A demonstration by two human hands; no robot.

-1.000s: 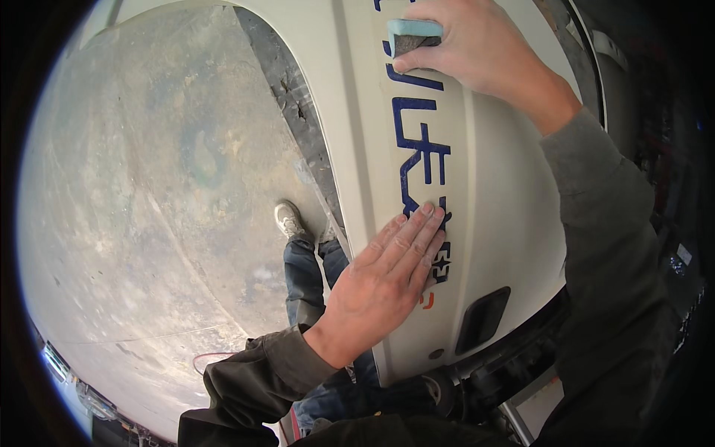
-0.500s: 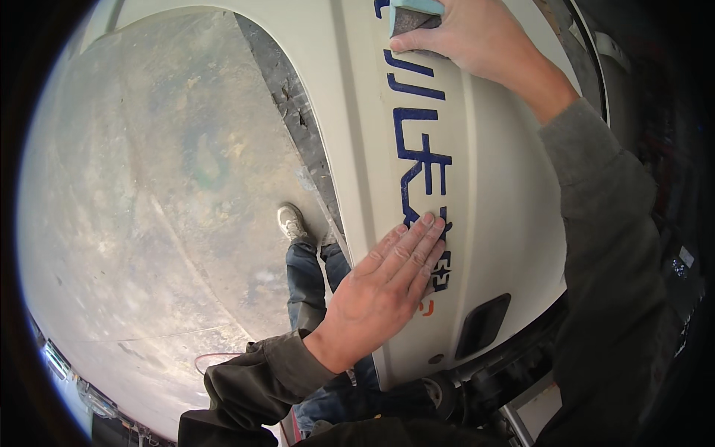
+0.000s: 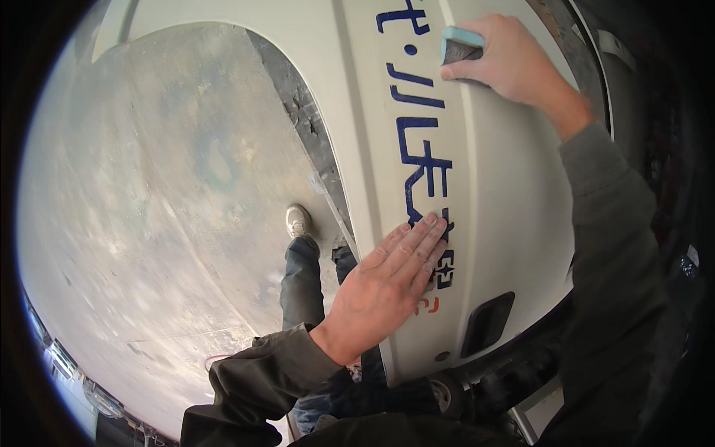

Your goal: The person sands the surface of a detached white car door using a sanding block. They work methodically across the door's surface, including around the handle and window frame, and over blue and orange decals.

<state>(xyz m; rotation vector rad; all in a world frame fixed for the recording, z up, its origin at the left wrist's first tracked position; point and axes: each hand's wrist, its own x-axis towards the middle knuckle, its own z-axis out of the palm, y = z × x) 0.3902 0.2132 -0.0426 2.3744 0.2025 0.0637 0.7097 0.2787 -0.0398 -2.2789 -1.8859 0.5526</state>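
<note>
My right hand (image 3: 514, 63) grips a light-blue foam sanding block (image 3: 462, 45) with dark grey sandpaper on it, thumb on the near side and fingers over the far side. The block is at the white vehicle panel (image 3: 514, 201), just right of the ridge beside the dark blue lettering (image 3: 418, 123). My left hand (image 3: 383, 287) lies flat on the panel's lower part, fingers together and stretched out. It covers part of the lettering and an orange mark (image 3: 430, 304). Pale dust shows on its fingertips.
Left of the panel's curved edge is a stained grey floor (image 3: 164, 179), with my shoe (image 3: 298, 221) on it. A dark rectangular recess (image 3: 488, 324) sits low on the panel. Below the panel are dark parts and a wheel (image 3: 445, 395).
My right hand has moved the sanding block right, off the lettering and past the ridge. My left hand stays flat in about the same place. The view has shifted slightly.
</note>
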